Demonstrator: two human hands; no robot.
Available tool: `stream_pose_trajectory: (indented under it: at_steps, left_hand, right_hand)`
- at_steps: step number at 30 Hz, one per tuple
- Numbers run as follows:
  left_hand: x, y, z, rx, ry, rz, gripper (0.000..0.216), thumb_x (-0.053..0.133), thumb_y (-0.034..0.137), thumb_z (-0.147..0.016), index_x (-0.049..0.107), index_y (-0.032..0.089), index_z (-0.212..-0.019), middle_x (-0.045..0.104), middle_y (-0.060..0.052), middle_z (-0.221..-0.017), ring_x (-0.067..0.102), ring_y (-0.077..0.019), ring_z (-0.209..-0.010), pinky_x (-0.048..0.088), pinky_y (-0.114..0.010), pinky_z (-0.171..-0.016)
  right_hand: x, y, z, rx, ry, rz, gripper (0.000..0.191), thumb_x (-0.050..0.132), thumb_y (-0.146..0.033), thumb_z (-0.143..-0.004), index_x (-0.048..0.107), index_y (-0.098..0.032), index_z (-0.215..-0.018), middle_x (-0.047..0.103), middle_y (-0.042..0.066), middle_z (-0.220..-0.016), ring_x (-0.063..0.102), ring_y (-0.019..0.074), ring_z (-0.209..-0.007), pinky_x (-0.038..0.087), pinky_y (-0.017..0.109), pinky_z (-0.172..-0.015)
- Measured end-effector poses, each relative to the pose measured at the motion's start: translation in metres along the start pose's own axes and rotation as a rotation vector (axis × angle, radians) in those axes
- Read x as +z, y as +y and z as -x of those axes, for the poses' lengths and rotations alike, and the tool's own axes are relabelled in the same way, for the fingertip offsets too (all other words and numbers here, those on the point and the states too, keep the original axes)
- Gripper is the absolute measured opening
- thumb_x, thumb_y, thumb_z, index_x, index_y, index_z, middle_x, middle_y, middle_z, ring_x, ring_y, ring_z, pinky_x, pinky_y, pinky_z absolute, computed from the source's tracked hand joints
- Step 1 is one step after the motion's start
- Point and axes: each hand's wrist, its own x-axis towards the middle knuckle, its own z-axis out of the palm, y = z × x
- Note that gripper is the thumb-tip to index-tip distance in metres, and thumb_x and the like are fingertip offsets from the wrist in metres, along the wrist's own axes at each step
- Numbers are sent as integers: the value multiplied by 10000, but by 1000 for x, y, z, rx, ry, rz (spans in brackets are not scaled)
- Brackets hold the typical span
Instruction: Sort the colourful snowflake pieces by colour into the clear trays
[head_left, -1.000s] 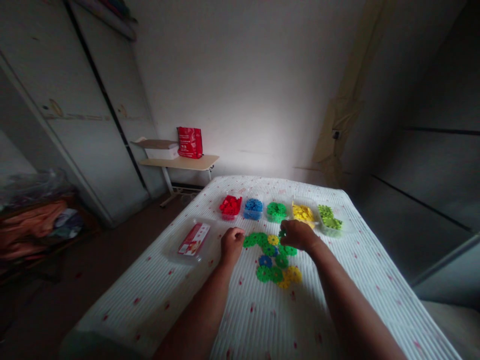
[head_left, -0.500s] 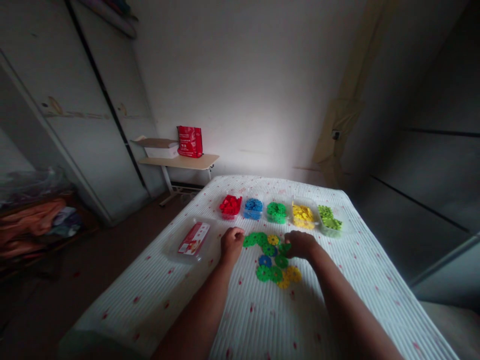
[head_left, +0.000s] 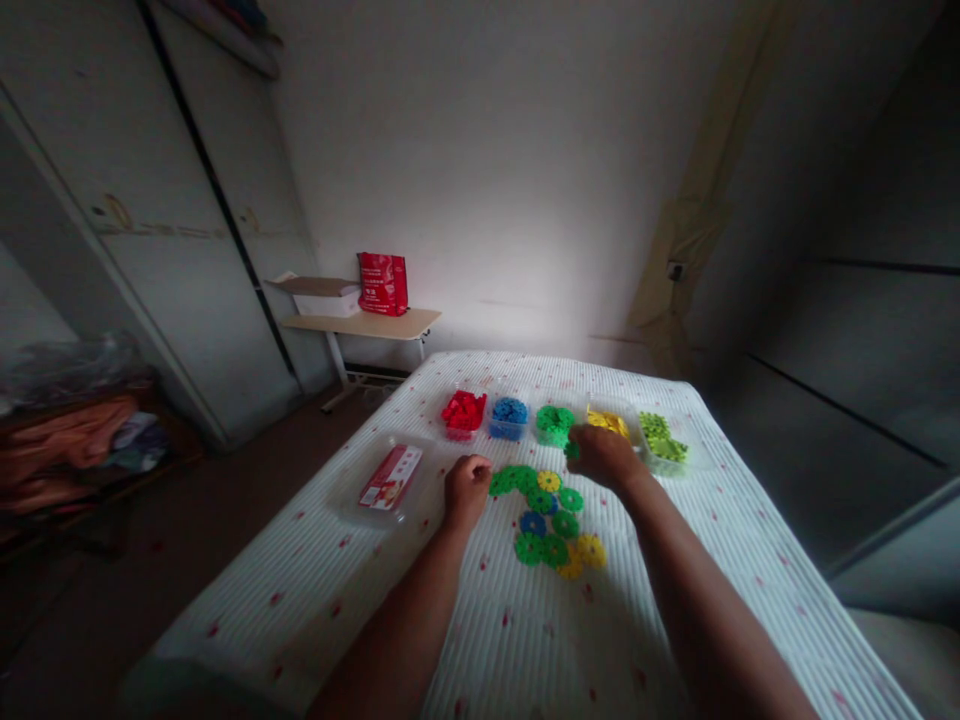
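Observation:
My right hand (head_left: 602, 456) is raised at the near side of the green and yellow tubs, its fingers closed on a green notched plastic disc (head_left: 572, 451). Below it lie loose discs: a green disc (head_left: 571, 499), a yellow disc (head_left: 550, 481), a blue disc (head_left: 532, 523) and several more green and yellow ones, some overlapping. My left hand (head_left: 466, 488) rests on the cloth in a loose fist, just left of the green discs. Nothing shows in its curled fingers.
Behind the hands stand clear tubs of red pieces (head_left: 463, 412), blue pieces (head_left: 510, 414), green discs (head_left: 556, 424), yellow pieces (head_left: 607, 420) and lime pieces (head_left: 661, 437). A clear labelled lid (head_left: 390, 480) lies at left. A side table (head_left: 375, 325) holds a red bag (head_left: 383, 284).
My right hand has lifted away from the loose discs toward the tubs with a green disc in its fingers. A green disc near its former place now shows fully. My left hand stayed put.

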Motion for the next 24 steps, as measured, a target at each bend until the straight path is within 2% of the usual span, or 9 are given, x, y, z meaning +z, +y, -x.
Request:
stream_pose_trajectory:
  at_steps: [2, 5, 8, 10, 15, 20, 24]
  left_hand:
    - [0, 1, 0, -7, 0, 3, 159, 483, 107, -684, 633, 155, -707, 637, -10, -716, 580, -123, -705, 439, -231, -694]
    - [-1, 0, 0, -19, 5, 2, 154, 486, 109, -684, 631, 159, -708, 638, -9, -719, 581, -125, -715, 439, -234, -704]
    - [-1, 0, 0, -8, 5, -2, 155, 488, 106, -682, 631, 162, -708, 640, -8, -720, 581, -124, -715, 438, -235, -709]
    - [-1, -1, 0, -3, -3, -5, 158, 488, 102, -680, 633, 157, -712, 642, -13, -723, 582, -126, -715, 437, -236, -706]
    - [0, 0, 0, -9, -7, -19, 165, 484, 93, -676, 633, 152, -716, 640, -13, -719, 580, -125, -702, 436, -233, -694]
    - [0, -1, -1, 8, -20, -37, 169, 483, 98, -680, 639, 155, -714, 647, -18, -719, 582, -129, -691, 436, -237, -682]
    - [1, -4, -1, 20, -4, -31, 173, 478, 106, -684, 641, 155, -713, 652, -25, -718, 587, -135, -694, 440, -242, -683]
  right_hand:
    - [-13, -2, -16, 30, 114, -15, 286, 520, -268, -748, 591, -163, -1005, 640, 120, -986, 613, 234, -895, 445, 290, -682]
    - [-19, -1, -37, 84, 181, -73, 408, 546, -304, -760, 521, -152, -1138, 590, 136, -1123, 572, 239, -993, 441, 291, -734]
    - [-11, 2, -44, 107, 228, -126, 518, 544, -319, -778, 433, -147, -1254, 518, 149, -1247, 550, 244, -1041, 434, 308, -778]
    - [-2, 5, -37, 101, 242, -163, 473, 500, -304, -809, 442, -157, -1255, 541, 138, -1226, 577, 231, -997, 435, 305, -769]
    - [25, 14, -8, 51, 112, -232, 261, 506, -244, -788, 626, -186, -1013, 672, 79, -985, 619, 198, -890, 429, 267, -725]
    - [44, 23, 14, -35, -27, -276, 193, 572, -245, -737, 659, -207, -905, 695, 37, -859, 625, 166, -781, 416, 240, -663]
    - [47, 21, 21, -28, -58, -308, 208, 574, -207, -720, 660, -206, -910, 696, 37, -844, 625, 159, -755, 408, 233, -642]
